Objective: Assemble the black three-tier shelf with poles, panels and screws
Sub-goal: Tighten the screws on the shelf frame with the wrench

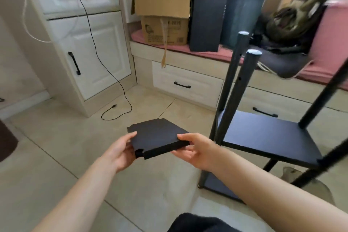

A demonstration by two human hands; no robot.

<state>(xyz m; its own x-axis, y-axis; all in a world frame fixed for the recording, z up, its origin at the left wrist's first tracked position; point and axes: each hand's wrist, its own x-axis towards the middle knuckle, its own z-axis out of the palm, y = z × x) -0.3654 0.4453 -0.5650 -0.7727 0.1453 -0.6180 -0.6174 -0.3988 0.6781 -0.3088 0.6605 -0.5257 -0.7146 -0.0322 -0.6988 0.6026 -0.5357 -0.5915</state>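
Black panel (157,137) hangs above the tiled floor (56,147), pinched at its near corners: left hand (120,151) and right hand (195,149) each close fingers (185,136) over an edge, thumbs on top. Just right stands the part-built shelf (271,137), two poles (236,98) rising between panel and drawers (186,84). Matte, with notched corners.

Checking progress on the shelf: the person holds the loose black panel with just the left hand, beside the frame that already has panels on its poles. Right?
Not quite. The head view shows both hands on the black panel: left hand and right hand grip opposite edges. It is beside the frame, as you said.
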